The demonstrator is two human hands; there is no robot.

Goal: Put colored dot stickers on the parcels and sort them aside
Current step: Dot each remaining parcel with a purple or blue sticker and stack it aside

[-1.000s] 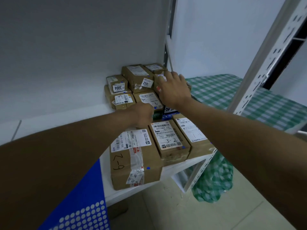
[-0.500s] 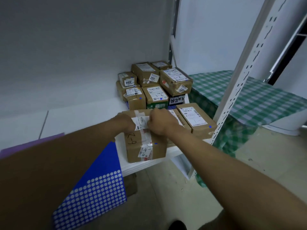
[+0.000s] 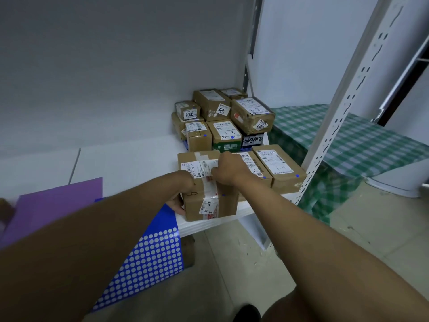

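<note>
Front box [image 3: 210,194] sits at the shelf's [image 3: 130,163] near edge, part of it overhanging. It already carries a blue dot [image 3: 223,194] on its near face. Left hand [image 3: 183,194] holds the box's left side, fingers curled round the lower corner. Right hand [image 3: 228,169] rests on top by the shipping label [image 3: 199,168], fingers curled at the tape; whether it truly grips or only presses, I cannot tell.

Right of the grip: two more dotted boxes [image 3: 278,168], touching each other. Beyond the grip: a stack of smaller parcels [image 3: 222,119] in the corner. Left of and below the grip: a blue dot-sticker sheet [image 3: 148,256] with a purple sheet [image 3: 55,201] beside it.

Risks, as judged: the overhanging box could tip off the edge if the left hold slackens. Dragging it sideways may shove the neighbour to its right. The blue sheet hangs over the edge too and could slide to the floor [image 3: 301,252].
</note>
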